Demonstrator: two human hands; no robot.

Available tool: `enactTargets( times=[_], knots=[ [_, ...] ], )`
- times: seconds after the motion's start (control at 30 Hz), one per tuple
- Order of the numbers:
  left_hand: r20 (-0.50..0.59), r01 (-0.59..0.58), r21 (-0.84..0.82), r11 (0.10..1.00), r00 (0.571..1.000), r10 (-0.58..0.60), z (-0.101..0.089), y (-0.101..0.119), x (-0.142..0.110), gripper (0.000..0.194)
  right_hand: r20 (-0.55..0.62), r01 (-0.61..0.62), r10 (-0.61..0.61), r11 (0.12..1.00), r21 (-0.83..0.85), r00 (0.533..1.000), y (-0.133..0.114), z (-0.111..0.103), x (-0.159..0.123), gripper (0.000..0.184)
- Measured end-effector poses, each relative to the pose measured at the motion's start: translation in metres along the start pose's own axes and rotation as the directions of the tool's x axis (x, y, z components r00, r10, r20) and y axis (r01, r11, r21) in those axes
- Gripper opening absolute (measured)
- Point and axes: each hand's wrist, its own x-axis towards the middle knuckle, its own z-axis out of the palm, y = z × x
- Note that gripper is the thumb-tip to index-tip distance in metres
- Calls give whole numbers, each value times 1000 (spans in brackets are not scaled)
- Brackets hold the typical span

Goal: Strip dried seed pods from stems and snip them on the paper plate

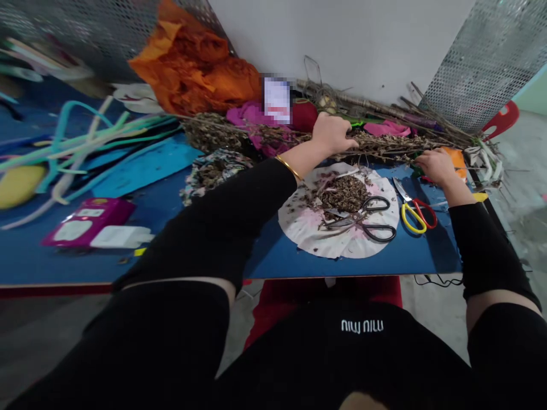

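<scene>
A bundle of dried plant stalks (384,143) lies along the back of the table. My left hand (333,135) is curled over the bundle's middle, its fingers bent round some stalks. Farther right, my right hand (438,165) has its fingers closed on the stalks near their right end; its fingertips are partly hidden. In front of my hands is a round whitish cloth (299,225) bearing a heap of brown dried plant bits (348,192). Black-handled scissors (363,218) lie on it. Beside the cloth rest scissors with yellow and red handles (413,213).
Orange crumpled paper (192,68) and magenta cloth (252,117) lie at the back. Coloured foam strips (77,142), a blue sheet (147,165) and a purple box (89,222) occupy the left. A patterned cloth (199,176) holds more dried bits. A white panel (342,40) stands behind.
</scene>
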Motion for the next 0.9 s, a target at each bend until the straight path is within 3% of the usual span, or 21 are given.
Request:
enactTargets(
  times=[0.1, 0.2, 0.3, 0.43, 0.77, 0.9],
  knots=[
    [-104, -153, 73, 985, 981, 160, 4, 2, -25, 71, 10, -23, 23, 999, -23, 1000, -2, 1, 0, 37],
    [-85, -201, 209, 957, 971, 223, 6, 7, -46, 58, 8, -19, 20, 999, -45, 1000, -5, 2, 2, 37],
    [15, -150, 285, 947, 988, 152, 3, 11, -54, 41, 9, -11, 11, 998, -56, 1000, -9, 5, 4, 37],
    [102, -57, 219, 974, 994, 35, -8, 7, -49, 41, 24, -13, 14, 999, -34, 1000, -15, 8, 8, 34],
    [88, 80, 67, 995, 992, -86, -12, -7, -22, 44, -68, -66, 78, 984, 163, 995, -66, 8, 37, 37],
    [130, 87, 107, 991, 986, -100, -14, -10, -14, 46, -117, -12, 33, 983, 182, 993, -87, 3, 51, 34]
  ],
)
